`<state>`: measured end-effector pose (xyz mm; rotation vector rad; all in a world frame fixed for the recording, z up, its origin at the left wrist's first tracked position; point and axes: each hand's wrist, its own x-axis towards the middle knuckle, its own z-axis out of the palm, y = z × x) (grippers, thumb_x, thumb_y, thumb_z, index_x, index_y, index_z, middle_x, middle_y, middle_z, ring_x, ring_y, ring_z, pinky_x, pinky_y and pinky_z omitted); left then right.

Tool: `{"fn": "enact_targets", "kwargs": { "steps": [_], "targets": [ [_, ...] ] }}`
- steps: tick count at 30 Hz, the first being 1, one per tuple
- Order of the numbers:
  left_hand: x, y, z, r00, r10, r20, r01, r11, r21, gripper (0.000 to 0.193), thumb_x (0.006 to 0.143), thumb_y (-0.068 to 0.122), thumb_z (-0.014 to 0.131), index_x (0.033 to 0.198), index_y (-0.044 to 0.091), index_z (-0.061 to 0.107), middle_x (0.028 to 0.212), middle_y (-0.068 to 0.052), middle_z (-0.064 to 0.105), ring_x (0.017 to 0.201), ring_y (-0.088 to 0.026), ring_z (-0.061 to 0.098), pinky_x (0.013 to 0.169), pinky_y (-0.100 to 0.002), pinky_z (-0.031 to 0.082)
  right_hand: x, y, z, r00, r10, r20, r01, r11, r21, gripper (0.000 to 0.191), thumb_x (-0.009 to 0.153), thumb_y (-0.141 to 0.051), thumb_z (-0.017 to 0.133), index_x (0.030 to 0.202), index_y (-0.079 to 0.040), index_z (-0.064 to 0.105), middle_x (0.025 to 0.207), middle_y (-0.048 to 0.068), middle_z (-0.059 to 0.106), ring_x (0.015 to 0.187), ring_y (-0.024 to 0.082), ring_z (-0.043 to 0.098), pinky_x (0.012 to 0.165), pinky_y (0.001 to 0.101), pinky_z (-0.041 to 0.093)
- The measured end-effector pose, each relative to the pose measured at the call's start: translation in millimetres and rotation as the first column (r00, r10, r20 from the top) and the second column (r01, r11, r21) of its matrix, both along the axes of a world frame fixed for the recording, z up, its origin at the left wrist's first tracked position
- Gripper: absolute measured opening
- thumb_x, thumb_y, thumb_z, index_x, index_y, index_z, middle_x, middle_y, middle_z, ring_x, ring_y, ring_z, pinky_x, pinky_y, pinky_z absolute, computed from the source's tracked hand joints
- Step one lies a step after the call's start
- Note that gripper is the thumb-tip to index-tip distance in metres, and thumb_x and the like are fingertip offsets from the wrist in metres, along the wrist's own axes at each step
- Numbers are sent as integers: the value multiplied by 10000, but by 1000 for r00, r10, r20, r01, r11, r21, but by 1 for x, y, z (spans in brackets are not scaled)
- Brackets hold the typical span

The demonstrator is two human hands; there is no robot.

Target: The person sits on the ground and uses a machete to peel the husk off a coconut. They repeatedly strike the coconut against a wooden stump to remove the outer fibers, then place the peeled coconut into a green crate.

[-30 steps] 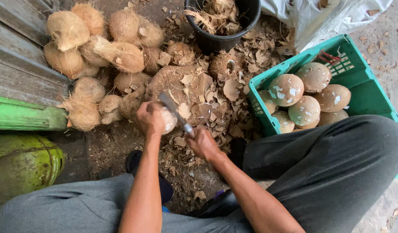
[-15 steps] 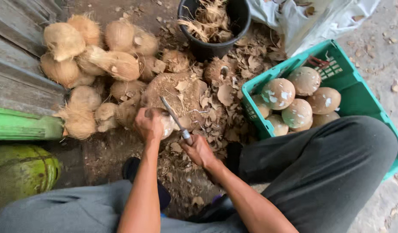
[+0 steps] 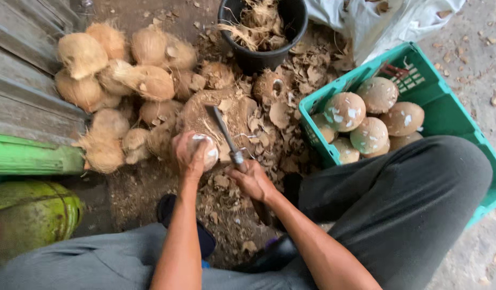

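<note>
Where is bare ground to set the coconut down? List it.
Bare dirt lies between the fibrous brown coconut pile and the black round bucket, and right of the green plastic crate. Crowded: husk chips ahead of the left hand and right hand.

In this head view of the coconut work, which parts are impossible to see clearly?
- Coconut: mostly covered by the left hand, so how far it is shelled is unclear.
- Knife: handle hidden inside the right hand; blade blurred.
- Green crate: lower coconuts covered by the upper ones, far side hidden by the trouser leg.
- Black bucket: top cut off by the edge.
</note>
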<state>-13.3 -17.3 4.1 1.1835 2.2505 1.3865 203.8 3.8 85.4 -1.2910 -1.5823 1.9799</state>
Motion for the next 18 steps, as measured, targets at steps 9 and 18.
{"fn": "enact_targets", "kwargs": {
  "steps": [9, 18],
  "targets": [
    [13, 19, 20, 942, 266, 205, -217, 948, -231, 349, 943, 353, 619, 986, 36, 758, 952, -124, 700, 864, -263, 636, 755, -427, 495, -6, -5, -24, 988, 28, 153, -54, 985, 166, 275, 956, -269, 643, 778, -74, 569, 605, 12, 562, 435, 143, 488, 399, 336, 462],
    [16, 15, 39, 967, 156, 202, -131, 983, -129, 313, 987, 287, 534, 956, 59, 747, 912, -137, 732, 776, -243, 682, 693, -399, 530, 5, 6, 0, 967, 148, 206, -144, 989, -35, 239, 924, -289, 641, 775, -115, 573, 586, 32, 566, 450, 148, 494, 418, 309, 451]
  ]
}}
